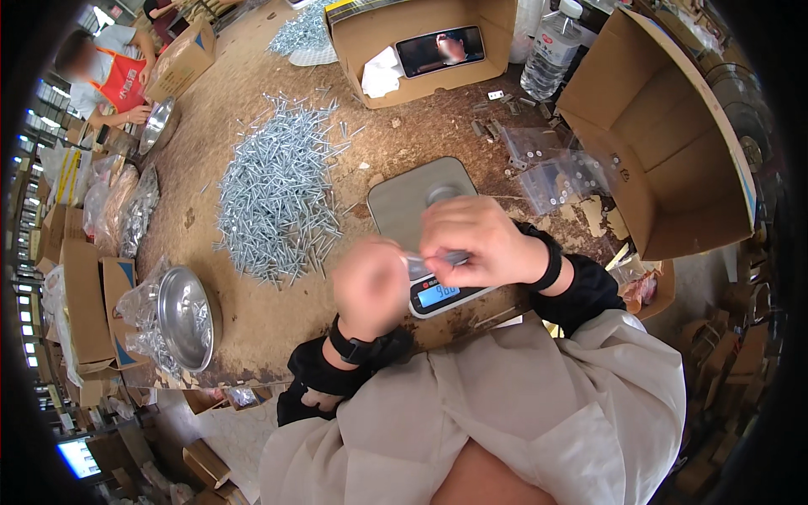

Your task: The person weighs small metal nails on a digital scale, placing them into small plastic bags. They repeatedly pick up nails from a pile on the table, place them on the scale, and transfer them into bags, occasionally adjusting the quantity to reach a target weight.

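Observation:
Over the front of a digital scale (404, 195), my right hand (478, 240) is closed on a small clear plastic bag (416, 268). A dark grey part sticks out below its fingers; the contents cannot be made out. My left hand (370, 282) meets the bag's left side, but motion smears its fingers. Below the hands the scale's lit blue display shows. A round grey shape (442, 193) on the scale's plate is partly covered by my right hand. Left of the scale lies a large heap of silvery screws (282, 189).
Small bags with washers (562, 181) lie to the right, beside a big open carton (665, 143). A box with a phone (441, 50) and a water bottle (551, 50) stand behind. At left sits a steel bowl (186, 320). Another person (118, 71) works at the far left.

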Available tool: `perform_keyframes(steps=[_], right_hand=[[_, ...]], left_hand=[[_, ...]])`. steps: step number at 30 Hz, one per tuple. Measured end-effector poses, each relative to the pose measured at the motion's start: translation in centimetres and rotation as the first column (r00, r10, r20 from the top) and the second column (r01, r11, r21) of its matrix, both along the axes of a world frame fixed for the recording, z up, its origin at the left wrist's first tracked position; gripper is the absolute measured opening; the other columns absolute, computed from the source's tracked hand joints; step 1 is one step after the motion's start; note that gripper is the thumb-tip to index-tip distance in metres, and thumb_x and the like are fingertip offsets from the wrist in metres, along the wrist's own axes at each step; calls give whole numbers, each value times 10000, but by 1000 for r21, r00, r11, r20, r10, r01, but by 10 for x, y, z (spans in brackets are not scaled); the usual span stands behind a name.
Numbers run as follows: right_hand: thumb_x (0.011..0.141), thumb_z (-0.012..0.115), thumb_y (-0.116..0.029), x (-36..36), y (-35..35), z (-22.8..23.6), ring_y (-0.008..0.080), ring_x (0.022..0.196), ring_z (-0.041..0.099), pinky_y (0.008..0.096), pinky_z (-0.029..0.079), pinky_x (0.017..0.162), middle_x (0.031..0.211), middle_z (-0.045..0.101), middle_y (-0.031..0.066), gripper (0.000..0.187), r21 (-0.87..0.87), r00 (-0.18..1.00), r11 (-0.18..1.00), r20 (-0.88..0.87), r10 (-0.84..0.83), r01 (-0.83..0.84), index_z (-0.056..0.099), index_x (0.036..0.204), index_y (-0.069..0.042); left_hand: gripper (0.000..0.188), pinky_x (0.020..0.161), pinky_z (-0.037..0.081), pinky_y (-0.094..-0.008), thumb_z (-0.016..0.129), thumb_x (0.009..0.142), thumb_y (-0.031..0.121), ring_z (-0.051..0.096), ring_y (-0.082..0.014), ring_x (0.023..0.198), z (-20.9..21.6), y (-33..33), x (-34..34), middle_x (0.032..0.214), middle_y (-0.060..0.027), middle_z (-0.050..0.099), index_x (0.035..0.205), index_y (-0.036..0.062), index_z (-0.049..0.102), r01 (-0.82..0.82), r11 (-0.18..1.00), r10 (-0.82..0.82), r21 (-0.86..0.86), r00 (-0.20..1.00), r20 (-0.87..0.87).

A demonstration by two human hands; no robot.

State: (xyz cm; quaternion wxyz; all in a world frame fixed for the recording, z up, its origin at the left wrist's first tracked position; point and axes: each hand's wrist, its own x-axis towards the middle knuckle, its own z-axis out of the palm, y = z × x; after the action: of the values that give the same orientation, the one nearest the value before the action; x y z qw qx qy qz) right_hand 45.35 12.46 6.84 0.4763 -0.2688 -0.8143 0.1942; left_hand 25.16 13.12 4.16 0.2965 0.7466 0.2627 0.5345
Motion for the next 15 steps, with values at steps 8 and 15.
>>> perform_keyframes(steps=[8,15], right_hand=[[750,675,-9,15,5,8,148,575,536,280,426,544,664,545,18,118,-88,986,996,-163,-24,10,573,749,-68],[866,684,-86,25,8,6,93,626,531,244,433,589,691,587,13,106,-200,938,948,-197,-284,245,618,813,-22]], left_hand=[[94,706,439,-270,481,963,70,544,-133,733,5,18,-37,835,-66,583,905,32,543,-270,934,339,-234,877,340],[116,699,418,-244,537,986,146,520,-114,746,38,27,-175,827,-21,578,917,56,560,-790,591,753,-164,467,464]])
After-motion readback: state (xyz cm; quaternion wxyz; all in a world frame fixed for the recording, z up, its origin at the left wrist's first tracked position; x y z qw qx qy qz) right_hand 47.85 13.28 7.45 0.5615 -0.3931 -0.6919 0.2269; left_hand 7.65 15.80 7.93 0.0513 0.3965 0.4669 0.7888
